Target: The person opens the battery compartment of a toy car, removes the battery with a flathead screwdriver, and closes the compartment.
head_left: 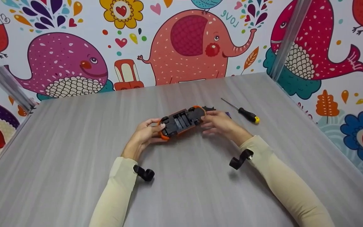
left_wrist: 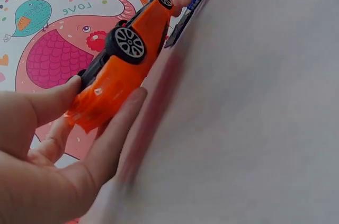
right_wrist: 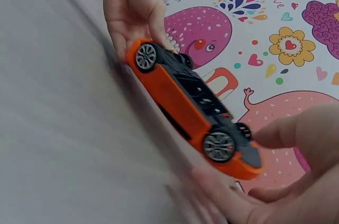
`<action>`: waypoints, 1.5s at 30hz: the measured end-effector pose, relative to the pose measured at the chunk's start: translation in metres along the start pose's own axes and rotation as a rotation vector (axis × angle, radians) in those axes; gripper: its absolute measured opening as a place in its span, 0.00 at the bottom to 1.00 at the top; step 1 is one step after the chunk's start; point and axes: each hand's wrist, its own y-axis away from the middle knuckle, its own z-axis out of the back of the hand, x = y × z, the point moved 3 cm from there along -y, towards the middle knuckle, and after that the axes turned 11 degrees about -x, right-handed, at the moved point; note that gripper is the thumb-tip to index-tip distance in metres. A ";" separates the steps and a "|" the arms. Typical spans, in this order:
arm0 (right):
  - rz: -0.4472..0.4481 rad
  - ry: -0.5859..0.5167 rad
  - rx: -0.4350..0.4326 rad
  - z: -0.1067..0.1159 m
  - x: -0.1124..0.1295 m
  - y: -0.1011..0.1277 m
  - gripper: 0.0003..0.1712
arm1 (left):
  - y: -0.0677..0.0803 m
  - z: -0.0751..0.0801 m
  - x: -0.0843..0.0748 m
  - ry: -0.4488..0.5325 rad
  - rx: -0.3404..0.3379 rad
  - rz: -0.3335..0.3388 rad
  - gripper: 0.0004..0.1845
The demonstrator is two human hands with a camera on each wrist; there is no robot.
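Observation:
An orange toy car (head_left: 184, 121) is held above the table, its black underside facing up and a recessed slotted compartment showing in the middle. My left hand (head_left: 143, 134) grips one end of it, thumb on the underside and fingers beneath, as the left wrist view of the car (left_wrist: 119, 70) shows. At the opposite end is my right hand (head_left: 219, 124), its fingers fairly straight and the thumb at the car's edge. In the right wrist view the right hand (right_wrist: 296, 166) is spread about that end of the car (right_wrist: 180, 105); how firmly it touches is unclear.
A screwdriver (head_left: 246, 114) with a black and yellow handle lies on the grey table (head_left: 83, 142), right of the hands. Behind the right hand show a small black part (head_left: 210, 108) and a blue item (head_left: 228, 114), both mostly hidden. A patterned wall (head_left: 128, 63) stands behind.

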 end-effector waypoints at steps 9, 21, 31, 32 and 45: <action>0.050 -0.266 -0.007 -0.001 0.009 0.000 0.31 | 0.004 -0.011 -0.004 0.065 0.057 -0.035 0.23; 0.082 -0.403 -0.092 0.003 0.013 0.002 0.16 | 0.014 -0.020 -0.008 -0.164 0.145 -0.080 0.28; 0.091 -0.426 -0.113 -0.001 0.011 0.004 0.04 | 0.017 -0.023 -0.009 -0.309 0.197 -0.150 0.38; 0.094 -0.423 -0.106 -0.002 0.011 0.004 0.04 | 0.017 -0.023 -0.009 -0.319 0.205 -0.158 0.39; 0.099 -0.342 -0.047 -0.006 0.013 0.009 0.09 | 0.025 -0.033 -0.010 -0.405 0.303 -0.255 0.41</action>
